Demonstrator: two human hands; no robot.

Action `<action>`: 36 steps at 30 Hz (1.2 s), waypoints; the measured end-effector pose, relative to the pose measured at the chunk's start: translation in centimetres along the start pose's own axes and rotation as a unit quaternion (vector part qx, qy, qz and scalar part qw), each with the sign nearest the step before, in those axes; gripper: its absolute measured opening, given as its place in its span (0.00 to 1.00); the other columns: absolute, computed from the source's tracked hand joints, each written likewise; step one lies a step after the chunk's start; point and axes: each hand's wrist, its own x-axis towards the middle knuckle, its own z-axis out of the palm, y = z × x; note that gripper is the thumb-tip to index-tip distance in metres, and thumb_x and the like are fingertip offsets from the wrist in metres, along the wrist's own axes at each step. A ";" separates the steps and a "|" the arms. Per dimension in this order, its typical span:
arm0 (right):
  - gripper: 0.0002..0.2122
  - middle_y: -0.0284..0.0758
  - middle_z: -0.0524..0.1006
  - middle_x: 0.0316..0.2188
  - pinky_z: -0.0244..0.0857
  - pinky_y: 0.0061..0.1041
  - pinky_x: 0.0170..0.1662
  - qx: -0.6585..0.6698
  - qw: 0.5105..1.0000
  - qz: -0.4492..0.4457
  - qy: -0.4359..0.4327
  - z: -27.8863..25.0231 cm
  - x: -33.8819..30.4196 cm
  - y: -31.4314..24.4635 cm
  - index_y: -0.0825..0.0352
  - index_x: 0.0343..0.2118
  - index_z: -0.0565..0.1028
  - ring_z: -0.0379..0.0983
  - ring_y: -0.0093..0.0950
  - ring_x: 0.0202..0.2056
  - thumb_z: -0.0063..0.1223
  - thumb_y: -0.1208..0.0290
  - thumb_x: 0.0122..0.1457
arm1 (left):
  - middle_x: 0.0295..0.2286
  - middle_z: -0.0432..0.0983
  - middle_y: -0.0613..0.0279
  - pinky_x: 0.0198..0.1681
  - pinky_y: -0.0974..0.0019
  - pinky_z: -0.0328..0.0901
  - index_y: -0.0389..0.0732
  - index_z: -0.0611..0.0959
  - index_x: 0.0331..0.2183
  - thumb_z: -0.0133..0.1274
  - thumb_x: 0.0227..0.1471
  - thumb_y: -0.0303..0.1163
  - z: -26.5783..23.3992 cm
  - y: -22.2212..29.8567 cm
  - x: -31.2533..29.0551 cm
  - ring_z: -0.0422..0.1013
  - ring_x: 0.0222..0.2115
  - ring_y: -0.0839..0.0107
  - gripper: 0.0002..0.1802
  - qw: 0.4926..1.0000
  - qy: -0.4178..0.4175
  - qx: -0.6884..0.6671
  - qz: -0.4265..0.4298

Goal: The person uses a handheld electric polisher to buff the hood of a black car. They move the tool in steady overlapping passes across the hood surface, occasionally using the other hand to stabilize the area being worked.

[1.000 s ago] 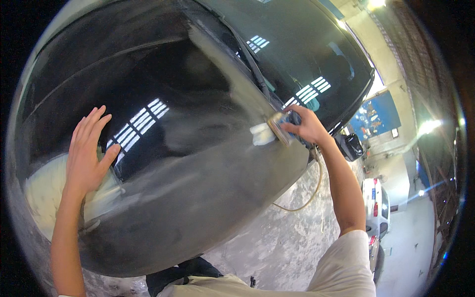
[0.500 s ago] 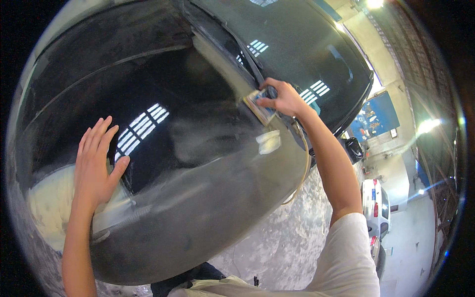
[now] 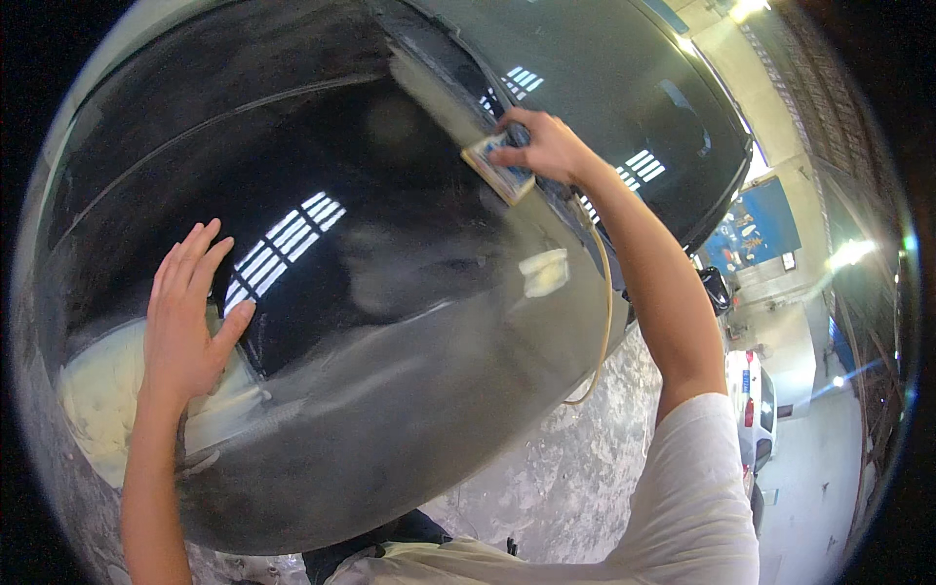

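Note:
My right hand [image 3: 554, 148] grips a rectangular sander [image 3: 499, 168] with a dark grip on top. The sander's flat pad rests on a dull, scuffed strip along the rear edge of the dark car hood [image 3: 409, 468], close to the windshield. A thin tan hose [image 3: 606, 322] hangs from near the sander and loops down over the hood's side. Over on the left, my left hand [image 3: 185, 312] lies on the hood with fingers stretched out, holding nothing. Beneath its palm is a pale filler patch [image 3: 107, 390]. A smaller cream filler patch [image 3: 544, 273] sits below the sander.
Beyond the sander lie the car's wiper [image 3: 487, 73] and windshield [image 3: 604, 88]. A side mirror [image 3: 715, 291] sticks out at the right. Mottled grey floor [image 3: 556, 468] borders the hood. Farther off stand a white car [image 3: 756, 409] and a blue board [image 3: 756, 229] on the wall.
My right hand has slid the sander up and slightly left along the hood's rear edge. The left hand has stayed almost in place. The view has shifted a little.

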 end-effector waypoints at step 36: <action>0.25 0.45 0.83 0.40 0.71 0.36 0.52 0.041 0.997 0.059 0.001 1.0 -17.5 6.8 0.67 0.51 0.79 0.80 0.38 0.44 0.73 0.58 0.54 | 0.71 0.63 0.59 0.77 0.47 0.46 0.45 0.74 0.66 0.57 0.62 0.49 1.2 -0.3 -0.2 0.54 0.73 0.54 0.36 0.998 0.041 0.043 0.017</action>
